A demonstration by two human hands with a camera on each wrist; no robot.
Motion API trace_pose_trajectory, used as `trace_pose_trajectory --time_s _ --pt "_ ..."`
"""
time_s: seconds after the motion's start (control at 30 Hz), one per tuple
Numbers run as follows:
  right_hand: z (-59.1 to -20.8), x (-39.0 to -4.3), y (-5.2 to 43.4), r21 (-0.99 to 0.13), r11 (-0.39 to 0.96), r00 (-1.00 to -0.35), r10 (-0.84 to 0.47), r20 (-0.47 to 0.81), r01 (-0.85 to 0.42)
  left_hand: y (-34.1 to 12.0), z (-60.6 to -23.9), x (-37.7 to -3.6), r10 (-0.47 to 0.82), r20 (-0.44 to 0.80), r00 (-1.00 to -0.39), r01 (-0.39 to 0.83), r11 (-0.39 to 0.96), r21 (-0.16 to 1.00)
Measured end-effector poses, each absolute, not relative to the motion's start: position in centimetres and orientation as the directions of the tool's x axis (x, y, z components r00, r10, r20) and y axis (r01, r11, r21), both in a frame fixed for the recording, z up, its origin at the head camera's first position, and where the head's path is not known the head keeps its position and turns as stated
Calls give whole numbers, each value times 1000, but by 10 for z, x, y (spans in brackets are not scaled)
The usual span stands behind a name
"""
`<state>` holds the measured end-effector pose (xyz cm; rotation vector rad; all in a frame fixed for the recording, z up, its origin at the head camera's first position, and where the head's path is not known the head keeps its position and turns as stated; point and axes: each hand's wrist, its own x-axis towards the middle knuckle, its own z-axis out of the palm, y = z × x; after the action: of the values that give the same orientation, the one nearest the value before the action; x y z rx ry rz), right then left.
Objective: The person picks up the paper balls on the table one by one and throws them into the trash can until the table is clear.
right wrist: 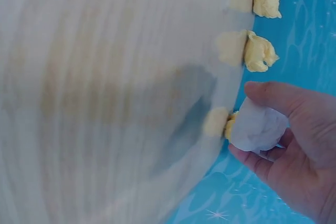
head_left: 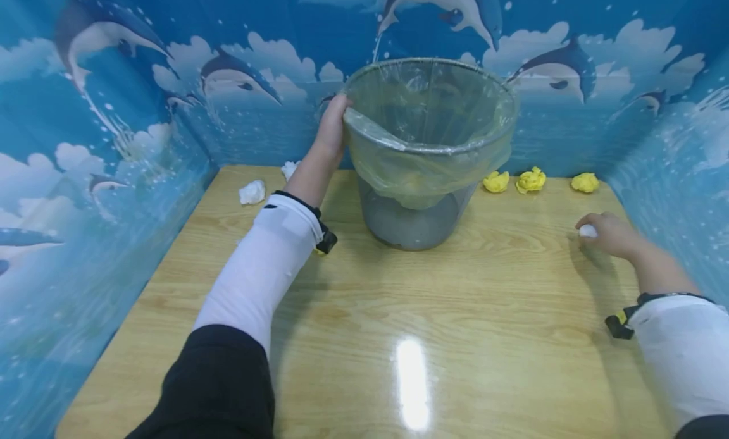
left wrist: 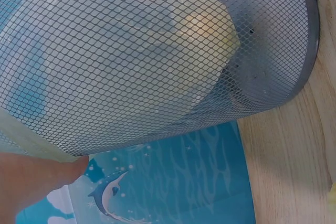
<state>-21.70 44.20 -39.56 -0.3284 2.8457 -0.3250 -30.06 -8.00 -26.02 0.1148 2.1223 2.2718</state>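
A grey mesh waste bin [head_left: 418, 221] lined with a clear plastic bag [head_left: 433, 129] stands at the back middle of the wooden table [head_left: 398, 312]. My left hand [head_left: 332, 129] grips its rim on the left side; in the left wrist view my finger [left wrist: 31, 179] lies against the mesh wall [left wrist: 157, 61]. My right hand [head_left: 606, 231] rests on the table at the right and holds a white crumpled paper ball [head_left: 587, 231], pinched between thumb and fingers [right wrist: 257, 127].
Three yellow paper balls [head_left: 531, 180] lie along the back wall to the right of the bin, and they show too in the right wrist view [right wrist: 258, 52]. Two white paper balls [head_left: 252, 191] lie at the back left. Blue dolphin-print walls enclose three sides.
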Motion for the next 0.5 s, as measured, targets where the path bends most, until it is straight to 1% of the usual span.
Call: trace_pose_trajectory --time_s 0.13,0.23,0.5 --pt "-385 -219 442 -219 944 -939 -290 -186 -248 -80 -261 -300 80 33 -996 27 -78 997" --pt "-373 -221 440 -204 943 -939 -299 -169 -264 -79 -262 -300 76 27 -997 21 -77 997" --pt "-337 -230 431 -209 952 -953 -260 -157 -225 -78 -260 -300 89 43 -995 35 -88 996"
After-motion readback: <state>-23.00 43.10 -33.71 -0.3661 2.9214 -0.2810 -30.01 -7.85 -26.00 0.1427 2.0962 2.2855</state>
